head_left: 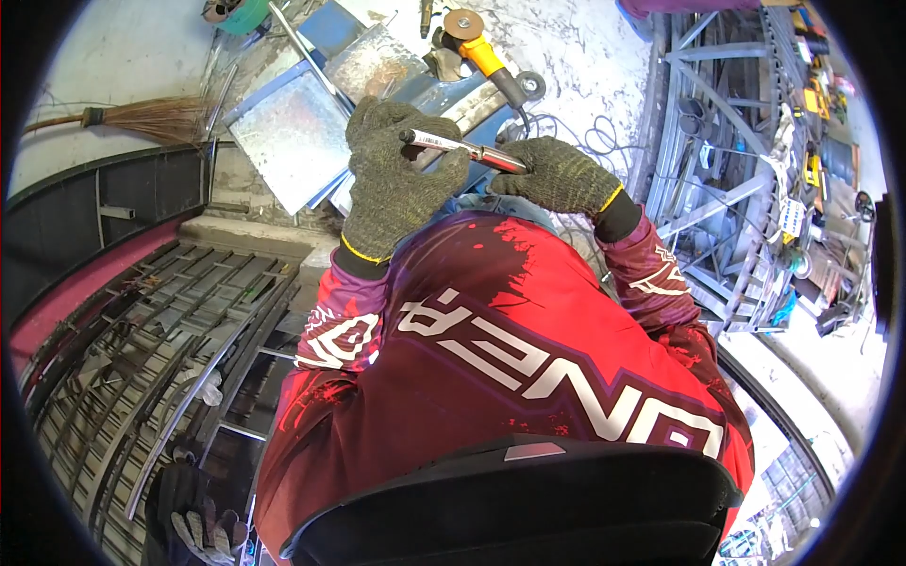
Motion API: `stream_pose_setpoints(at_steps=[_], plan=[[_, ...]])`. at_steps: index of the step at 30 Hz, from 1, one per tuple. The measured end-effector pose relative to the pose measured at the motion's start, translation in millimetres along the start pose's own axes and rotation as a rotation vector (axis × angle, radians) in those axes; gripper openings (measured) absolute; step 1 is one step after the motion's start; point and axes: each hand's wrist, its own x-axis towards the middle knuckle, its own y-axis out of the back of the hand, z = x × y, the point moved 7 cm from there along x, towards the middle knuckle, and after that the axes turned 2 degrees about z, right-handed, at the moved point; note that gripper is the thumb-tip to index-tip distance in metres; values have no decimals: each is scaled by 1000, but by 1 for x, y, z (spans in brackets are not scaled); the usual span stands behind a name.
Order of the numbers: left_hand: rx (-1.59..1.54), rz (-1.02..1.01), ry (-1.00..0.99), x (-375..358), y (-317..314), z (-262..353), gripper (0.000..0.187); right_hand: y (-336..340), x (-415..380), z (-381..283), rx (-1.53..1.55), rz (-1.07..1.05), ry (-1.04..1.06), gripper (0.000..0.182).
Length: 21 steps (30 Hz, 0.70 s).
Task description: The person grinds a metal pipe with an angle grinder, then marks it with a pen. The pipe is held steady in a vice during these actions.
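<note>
A marker pen [472, 151] with a white, black and red barrel lies slantwise between my two gloved hands. My right hand [562, 177], in a dark knitted work glove with a yellow cuff edge, is closed around its red end. The pen's dark-tipped end crosses the curled fingers of my left hand [392, 174], gloved alike, with the thumb against the barrel. Part of the left grip is hidden behind the pen. Just beyond the hands are metal sheets [302, 132] and a yellow angle grinder [483, 57] with a brown disc.
A straw broom [142, 118] lies at the left. Metal bars [123, 377] are stacked at the lower left, near a spare glove [208, 533]. A steel frame rack [722, 123] with tools stands at the right. Loose cable [599, 141] runs over the floor.
</note>
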Motion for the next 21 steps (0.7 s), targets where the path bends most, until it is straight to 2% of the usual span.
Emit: stream_pose_setpoints(at_steps=[2, 7, 10, 13, 16, 21], plan=[[-15, -12, 60, -1, -2, -4, 23, 0, 0, 0, 8, -3, -4, 60], [17, 29, -98, 1, 1, 2, 22, -1, 0, -2, 26, -31, -33, 61], [42, -6, -106, 3, 1, 4, 22, -2, 1, 0, 15, 5, -2, 61], [24, 22, -88, 2, 3, 4, 20, -1, 0, 1, -29, 49, 23, 61], [44, -31, -40, 2, 1, 3, 18, 0, 1, -1, 17, 21, 3, 60], [8, 3, -37, 1, 2, -1, 18, 0, 2, -2, 20, 4, -3, 58]])
